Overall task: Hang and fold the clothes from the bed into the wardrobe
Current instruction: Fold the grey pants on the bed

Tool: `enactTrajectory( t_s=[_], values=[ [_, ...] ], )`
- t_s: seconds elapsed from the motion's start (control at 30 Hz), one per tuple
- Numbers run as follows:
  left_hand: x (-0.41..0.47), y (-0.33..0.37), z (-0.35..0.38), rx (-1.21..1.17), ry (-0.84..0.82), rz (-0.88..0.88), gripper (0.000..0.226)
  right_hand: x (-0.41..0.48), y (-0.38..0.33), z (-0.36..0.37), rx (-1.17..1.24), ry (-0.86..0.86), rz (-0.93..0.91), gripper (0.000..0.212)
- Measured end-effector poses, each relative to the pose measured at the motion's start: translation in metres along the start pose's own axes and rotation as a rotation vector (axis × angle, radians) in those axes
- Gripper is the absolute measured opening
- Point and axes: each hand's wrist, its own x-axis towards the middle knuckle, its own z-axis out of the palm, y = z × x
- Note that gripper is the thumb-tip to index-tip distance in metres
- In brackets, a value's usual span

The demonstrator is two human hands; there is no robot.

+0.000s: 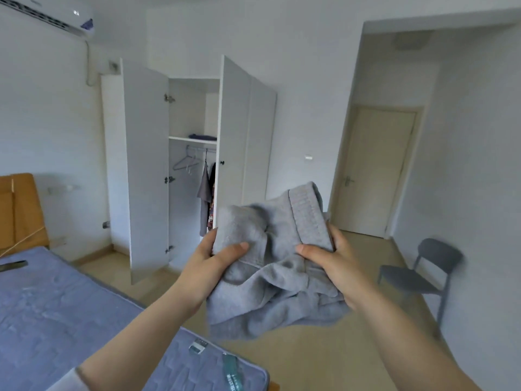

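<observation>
A bunched grey sweat garment (276,266) with a ribbed band hangs in the air in front of me. My left hand (214,258) grips its left fold, thumb on top. My right hand (335,258) grips the ribbed band on the right. Ahead stands the white wardrobe (234,136) with both doors swung open. Inside it, a folded dark blue item (201,136) lies on the shelf, an empty hanger (186,162) hangs from the rail, and a grey garment (204,198) hangs beside darker clothes. The blue mattress of the bed (70,306) lies at lower left.
A grey chair (423,272) stands at the right near the wall. A closed beige door (375,170) is behind it. An orange headboard (19,210) sits at the far left, with a dark flat object (12,265) on the mattress. Open floor lies between me and the wardrobe.
</observation>
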Motion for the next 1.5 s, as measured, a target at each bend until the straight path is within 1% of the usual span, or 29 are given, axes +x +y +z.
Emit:
enactTrajectory(
  t_s=[0.2, 0.4, 0.47, 0.7, 0.8, 0.9, 1.0, 1.2, 1.3, 1.4, 1.5],
  values=[
    [0.107, -0.019, 0.018, 0.029, -0.095, 0.011, 0.051, 0.079, 0.019, -0.030, -0.014, 0.067, 0.017, 0.035],
    [0.197, -0.046, 0.068, 0.039, -0.138, 0.020, 0.033, 0.150, 0.052, -0.079, -0.086, 0.126, 0.017, 0.044],
    [0.226, -0.057, 0.088, 0.045, -0.147, 0.034, 0.035, 0.175, 0.065, -0.102, -0.096, 0.135, 0.010, 0.044],
    [0.326, -0.081, 0.167, 0.060, -0.105, 0.044, 0.060, 0.269, 0.103, -0.186, -0.099, 0.106, -0.022, 0.038],
    [0.365, -0.087, 0.194, 0.072, -0.071, 0.064, 0.060, 0.314, 0.118, -0.216, -0.095, 0.074, -0.035, 0.038],
    [0.401, -0.096, 0.209, 0.079, -0.033, 0.074, 0.053, 0.359, 0.139, -0.233, -0.067, 0.043, -0.021, 0.040],
    [0.439, -0.105, 0.213, 0.094, -0.003, 0.068, 0.052, 0.404, 0.163, -0.236, -0.043, 0.013, -0.031, 0.039],
    [0.520, -0.128, 0.192, 0.144, 0.040, 0.078, 0.064, 0.493, 0.205, -0.220, 0.001, -0.045, -0.052, 0.043],
    [0.563, -0.137, 0.175, 0.155, 0.062, 0.083, 0.064, 0.542, 0.219, -0.205, 0.004, -0.082, -0.056, 0.045],
    [0.606, -0.143, 0.153, 0.154, 0.103, 0.084, 0.063, 0.592, 0.228, -0.185, -0.009, -0.108, -0.085, 0.039],
    [0.642, -0.155, 0.129, 0.142, 0.155, 0.087, 0.053, 0.639, 0.239, -0.161, -0.001, -0.156, -0.109, 0.038]
  ],
)
